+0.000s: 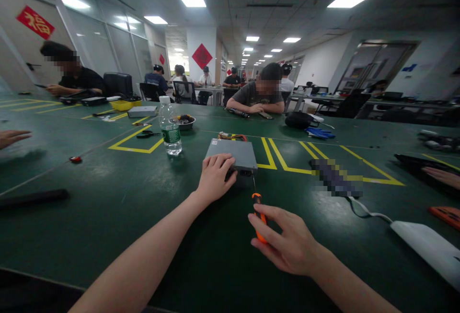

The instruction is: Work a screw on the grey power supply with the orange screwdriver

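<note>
Metal box (240, 153) looked stiff, hefty; edges suited holding. Left hand (216, 175) lay unclenched atop; right hand (288, 240) grasped screwdriver (257, 199).

Head-worn view, forward-down, seemingly near.

Green table (89, 226) here, crossed by yellow lines (129, 150), and in the middle a grey box (245, 152), nearer an orange-and-black screwdriver (257, 199), far right blue gloves (319, 133), left a green-labelled bottle (171, 134)
</note>
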A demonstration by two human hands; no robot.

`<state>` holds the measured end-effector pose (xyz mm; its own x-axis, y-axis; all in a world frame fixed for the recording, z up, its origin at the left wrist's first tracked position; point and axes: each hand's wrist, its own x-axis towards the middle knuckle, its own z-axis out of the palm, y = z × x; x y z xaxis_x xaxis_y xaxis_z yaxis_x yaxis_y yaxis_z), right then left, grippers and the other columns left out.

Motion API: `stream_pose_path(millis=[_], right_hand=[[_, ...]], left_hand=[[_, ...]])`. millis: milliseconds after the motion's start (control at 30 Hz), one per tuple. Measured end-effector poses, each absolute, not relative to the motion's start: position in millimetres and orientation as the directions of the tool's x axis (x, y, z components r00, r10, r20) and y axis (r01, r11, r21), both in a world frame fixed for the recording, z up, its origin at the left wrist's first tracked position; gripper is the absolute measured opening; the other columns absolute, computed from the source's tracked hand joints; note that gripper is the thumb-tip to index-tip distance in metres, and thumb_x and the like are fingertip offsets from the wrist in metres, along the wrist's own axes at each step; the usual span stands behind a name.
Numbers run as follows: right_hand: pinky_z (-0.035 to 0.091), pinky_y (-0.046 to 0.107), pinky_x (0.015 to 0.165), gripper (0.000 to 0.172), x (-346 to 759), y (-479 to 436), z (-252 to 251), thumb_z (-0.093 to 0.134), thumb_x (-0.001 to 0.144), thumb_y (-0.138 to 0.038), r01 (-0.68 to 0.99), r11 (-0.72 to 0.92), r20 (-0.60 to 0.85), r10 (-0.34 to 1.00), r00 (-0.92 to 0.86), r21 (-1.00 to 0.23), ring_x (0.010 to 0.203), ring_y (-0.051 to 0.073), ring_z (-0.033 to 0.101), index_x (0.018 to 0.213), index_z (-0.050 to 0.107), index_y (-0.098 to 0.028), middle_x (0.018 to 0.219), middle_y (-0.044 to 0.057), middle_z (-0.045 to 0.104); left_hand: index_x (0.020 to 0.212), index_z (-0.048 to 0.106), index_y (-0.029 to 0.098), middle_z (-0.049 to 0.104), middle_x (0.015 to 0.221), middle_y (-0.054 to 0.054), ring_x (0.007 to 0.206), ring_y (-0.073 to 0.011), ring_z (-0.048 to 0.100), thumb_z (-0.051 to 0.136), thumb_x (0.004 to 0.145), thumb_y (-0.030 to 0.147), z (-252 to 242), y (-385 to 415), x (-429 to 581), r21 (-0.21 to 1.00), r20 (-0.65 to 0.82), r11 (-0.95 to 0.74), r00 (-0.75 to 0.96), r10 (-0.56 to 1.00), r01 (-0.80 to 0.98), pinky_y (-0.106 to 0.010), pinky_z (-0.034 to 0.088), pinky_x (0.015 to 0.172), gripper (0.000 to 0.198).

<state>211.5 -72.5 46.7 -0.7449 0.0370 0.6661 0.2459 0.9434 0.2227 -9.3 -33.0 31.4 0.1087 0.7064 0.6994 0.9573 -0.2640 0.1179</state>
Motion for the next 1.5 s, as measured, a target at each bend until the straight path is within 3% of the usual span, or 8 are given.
stream_pose_path(millis=[133, 367, 533, 800, 967, 1133, 1300, 1500], right_hand=[[0.052, 0.027, 0.060, 0.028, 211, -72, 47, 0.052, 0.089, -0.035, 0.238, 0.944, 0.707, 0.009, -0.707, 0.227, 0.073, 0.018, 0.063, 0.102, 0.056, -0.011, 0.094, 0.015, 0.063], [0.055, 0.026, 0.062, 0.031, 211, -70, 42, 0.050, 0.089, -0.041, 0.261, 0.946, 0.738, 0.037, -0.673, 0.191, 0.082, 0.019, 0.066, 0.099, 0.050, -0.011, 0.099, 0.018, 0.065], [0.053, 0.024, 0.058, 0.022, 210, -74, 45, 0.045, 0.092, -0.026, 0.250, 0.935, 0.672, 0.016, -0.740, 0.253, 0.080, 0.018, 0.065, 0.108, 0.052, -0.012, 0.103, 0.019, 0.062], [0.051, 0.025, 0.055, 0.010, 207, -71, 47, 0.057, 0.087, -0.023, 0.256, 0.923, 0.743, -0.045, -0.668, 0.286, 0.067, 0.014, 0.062, 0.085, 0.051, -0.015, 0.091, 0.014, 0.065], [0.053, 0.027, 0.060, 0.018, 207, -67, 41, 0.059, 0.086, -0.026, 0.238, 0.942, 0.750, -0.022, -0.661, 0.237, 0.073, 0.017, 0.062, 0.092, 0.052, -0.011, 0.090, 0.015, 0.065], [0.052, 0.027, 0.063, 0.019, 207, -67, 42, 0.057, 0.086, -0.016, 0.249, 0.928, 0.709, -0.022, -0.705, 0.276, 0.078, 0.016, 0.062, 0.104, 0.055, -0.009, 0.093, 0.013, 0.065], [0.051, 0.028, 0.069, 0.021, 207, -69, 43, 0.060, 0.084, -0.014, 0.184, 0.933, 0.709, -0.098, -0.699, 0.311, 0.084, 0.016, 0.061, 0.104, 0.057, -0.008, 0.096, 0.013, 0.064], [0.051, 0.030, 0.073, 0.020, 200, -68, 40, 0.058, 0.086, -0.015, 0.192, 0.934, 0.688, -0.073, -0.722, 0.302, 0.086, 0.017, 0.060, 0.105, 0.057, -0.009, 0.101, 0.015, 0.062]], left_hand=[[0.110, 0.053, 0.026, 0.054, 0.121, -0.005, 0.113, -0.0233, 0.045, 0.051, 0.083, 0.031, 31, -33, -9, 0.126, 0.699, -0.264, 0.103, 0.708, 0.956, -0.041, 0.032, 0.094, 0.028], [0.110, 0.053, 0.025, 0.054, 0.121, -0.004, 0.113, -0.0227, 0.045, 0.051, 0.083, 0.031, 31, -33, -9, 0.116, 0.702, -0.260, 0.106, 0.704, 0.959, -0.040, 0.032, 0.094, 0.027], [0.110, 0.052, 0.025, 0.054, 0.122, -0.005, 0.113, -0.0231, 0.045, 0.050, 0.084, 0.032, 30, -32, -9, 0.121, 0.696, -0.259, 0.104, 0.710, 0.958, -0.040, 0.031, 0.093, 0.027], [0.110, 0.052, 0.024, 0.054, 0.122, -0.005, 0.114, -0.0227, 0.045, 0.050, 0.084, 0.032, 31, -33, -10, 0.116, 0.692, -0.258, 0.108, 0.714, 0.959, -0.040, 0.031, 0.094, 0.027], [0.110, 0.052, 0.024, 0.054, 0.122, -0.004, 0.114, -0.0228, 0.044, 0.050, 0.084, 0.032, 30, -32, -9, 0.117, 0.694, -0.255, 0.104, 0.712, 0.960, -0.040, 0.031, 0.094, 0.027], [0.109, 0.052, 0.024, 0.053, 0.122, -0.005, 0.113, -0.0229, 0.045, 0.050, 0.084, 0.032, 30, -32, -9, 0.115, 0.699, -0.258, 0.106, 0.707, 0.959, -0.040, 0.031, 0.093, 0.026], [0.109, 0.052, 0.024, 0.053, 0.122, -0.004, 0.113, -0.0229, 0.045, 0.050, 0.084, 0.032, 30, -32, -10, 0.112, 0.705, -0.262, 0.109, 0.701, 0.959, -0.040, 0.031, 0.093, 0.027], [0.109, 0.052, 0.024, 0.054, 0.122, -0.004, 0.113, -0.0229, 0.045, 0.051, 0.083, 0.031, 29, -31, -10, 0.112, 0.710, -0.268, 0.111, 0.695, 0.957, -0.040, 0.030, 0.093, 0.027]])
